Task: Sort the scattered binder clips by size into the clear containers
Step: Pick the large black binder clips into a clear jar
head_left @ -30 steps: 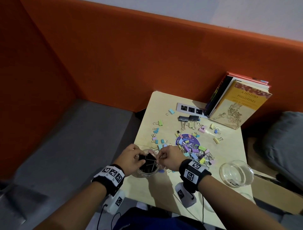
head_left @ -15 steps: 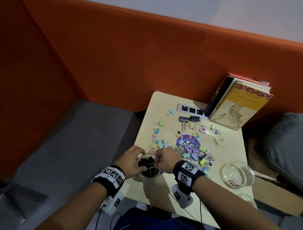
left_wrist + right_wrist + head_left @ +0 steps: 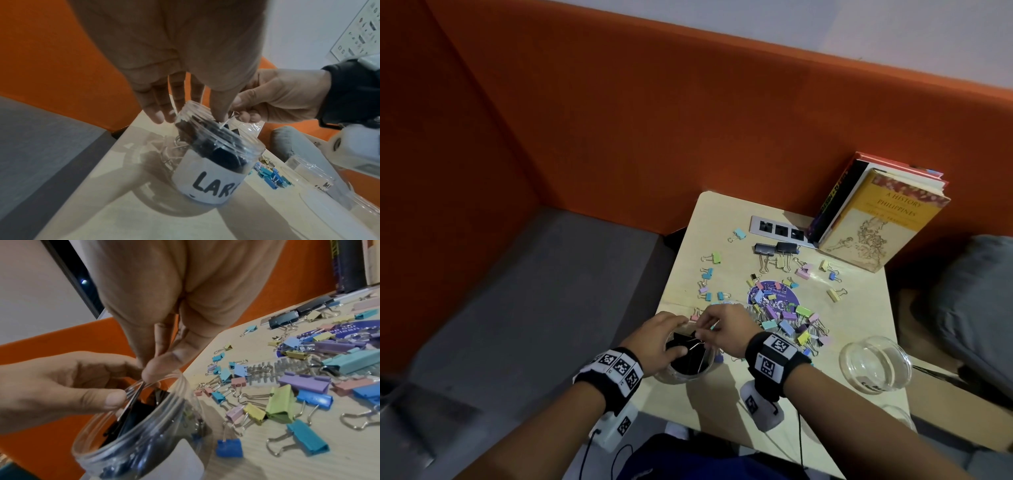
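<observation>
- Binder clips [image 3: 787,317] lie scattered over your table [image 3: 859,308]; the thick pastel heap sits at about 2 o'clock from your hands, just beside them. An empty clear container [image 3: 875,365] stands at 3 o'clock, well apart.
- Jar marked "LAR…" [image 3: 207,175] stands at the table's near-left edge, directly beneath both hands, its mouth upward and already crowded with black clips.
- Two large black clips [image 3: 777,248] remain unsorted at 1 o'clock, near the books [image 3: 859,219]. Your right hand is the nearer one to them.
- Your left hand [image 3: 664,337] reaches over the jar rim from 9 o'clock, thumb pinching the wire handles of the large black clip [image 3: 133,407].
- Your right hand [image 3: 726,329] comes in from 3 o'clock and pinches the same handles [image 3: 136,387] from above.
- That clip's long axis runs steeply down into the jar, body lowest, handles uppermost at the rim. Judgement: the coming move is straight down, then let go.
</observation>
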Tool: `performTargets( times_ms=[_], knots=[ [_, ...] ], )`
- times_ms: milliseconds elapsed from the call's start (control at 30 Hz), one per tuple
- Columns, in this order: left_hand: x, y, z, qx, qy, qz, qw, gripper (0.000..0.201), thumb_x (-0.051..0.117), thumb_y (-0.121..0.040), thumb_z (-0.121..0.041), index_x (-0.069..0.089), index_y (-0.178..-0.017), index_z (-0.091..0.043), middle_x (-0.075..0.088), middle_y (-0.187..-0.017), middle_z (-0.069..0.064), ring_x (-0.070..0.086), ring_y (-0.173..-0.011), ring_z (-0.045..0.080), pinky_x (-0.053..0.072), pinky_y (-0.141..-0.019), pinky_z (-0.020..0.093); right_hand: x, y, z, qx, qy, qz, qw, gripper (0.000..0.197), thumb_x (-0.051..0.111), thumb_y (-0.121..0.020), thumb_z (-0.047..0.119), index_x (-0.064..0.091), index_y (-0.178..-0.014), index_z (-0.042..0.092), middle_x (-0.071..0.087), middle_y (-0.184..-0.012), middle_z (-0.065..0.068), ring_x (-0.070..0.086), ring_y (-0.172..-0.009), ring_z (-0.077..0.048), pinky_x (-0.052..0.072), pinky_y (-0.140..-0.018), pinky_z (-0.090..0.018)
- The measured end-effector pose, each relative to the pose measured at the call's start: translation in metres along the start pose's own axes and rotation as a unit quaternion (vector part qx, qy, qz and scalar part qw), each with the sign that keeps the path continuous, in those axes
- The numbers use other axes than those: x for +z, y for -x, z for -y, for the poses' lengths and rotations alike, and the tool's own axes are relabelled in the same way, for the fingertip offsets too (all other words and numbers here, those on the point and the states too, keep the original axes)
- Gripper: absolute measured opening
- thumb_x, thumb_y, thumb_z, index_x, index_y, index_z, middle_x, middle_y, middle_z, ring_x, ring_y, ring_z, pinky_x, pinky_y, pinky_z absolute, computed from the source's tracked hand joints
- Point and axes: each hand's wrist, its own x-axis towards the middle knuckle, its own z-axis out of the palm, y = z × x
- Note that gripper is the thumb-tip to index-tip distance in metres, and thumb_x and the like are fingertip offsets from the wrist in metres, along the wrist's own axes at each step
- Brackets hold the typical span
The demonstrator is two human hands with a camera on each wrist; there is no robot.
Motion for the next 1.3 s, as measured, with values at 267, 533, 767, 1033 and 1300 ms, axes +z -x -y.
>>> performTargets(
  times_ms=[267,533,767,1033,1300],
  knots=[
    [0.002,-0.002,-0.006,-0.031,-0.025,-0.002,0.999,0.049,0.066,-0.091,-0.031,0.046,-0.135,-0.031,0.048,-0.134,-0.007,0.049,-0.121,0.015,0.045,-0.1,0.034,0.006,0.003,-0.005,-0.036,0.026,-0.005,0.999,0.018,0.074,-0.082,0.011,0.075,-0.098,0.016,0.073,-0.097,0.0,0.068,-0.086,-0.014,0.05,-0.073,-0.016],
    [-0.006,0.001,-0.011,-0.018,-0.023,0.043,0.999,0.075,0.067,-0.085,-0.052,0.031,-0.149,-0.032,0.039,-0.146,-0.007,0.043,-0.13,0.015,0.042,-0.104,0.035,0.015,-0.005,-0.014,-0.047,0.047,-0.053,0.996,0.026,0.075,-0.077,0.014,0.069,-0.101,0.021,0.061,-0.1,0.002,0.057,-0.09,-0.013,0.044,-0.08,-0.024],
    [0.001,0.001,-0.014,0.002,-0.07,0.076,0.995,0.119,0.081,-0.062,-0.062,0.014,-0.155,-0.029,0.024,-0.154,-0.01,0.033,-0.139,0.016,0.036,-0.113,0.041,0.008,-0.004,-0.028,-0.01,-0.005,-0.04,0.999,0.012,0.072,-0.081,0.018,0.066,-0.092,0.02,0.066,-0.093,0.005,0.055,-0.073,-0.003,0.049,-0.068,-0.023],
    [0.005,-0.002,-0.014,0.005,-0.044,0.082,0.996,0.116,0.086,-0.061,-0.055,0.02,-0.153,-0.034,0.031,-0.152,-0.014,0.036,-0.136,0.012,0.038,-0.111,0.036,0.013,-0.008,-0.027,0.032,0.029,-0.053,0.998,0.016,0.073,-0.083,0.025,0.057,-0.084,0.022,0.064,-0.084,0.003,0.056,-0.076,-0.013,0.035,-0.056,-0.011],
    [0.008,-0.003,-0.008,0.008,-0.027,0.084,0.996,0.113,0.086,-0.06,-0.055,0.022,-0.152,-0.036,0.031,-0.151,-0.014,0.038,-0.134,0.011,0.039,-0.11,0.037,0.014,-0.009,-0.028,0.042,0.011,-0.04,0.998,0.016,0.067,-0.085,0.029,0.063,-0.094,0.016,0.067,-0.091,0.0,0.062,-0.085,-0.017,0.047,-0.067,-0.024]
  ],
)
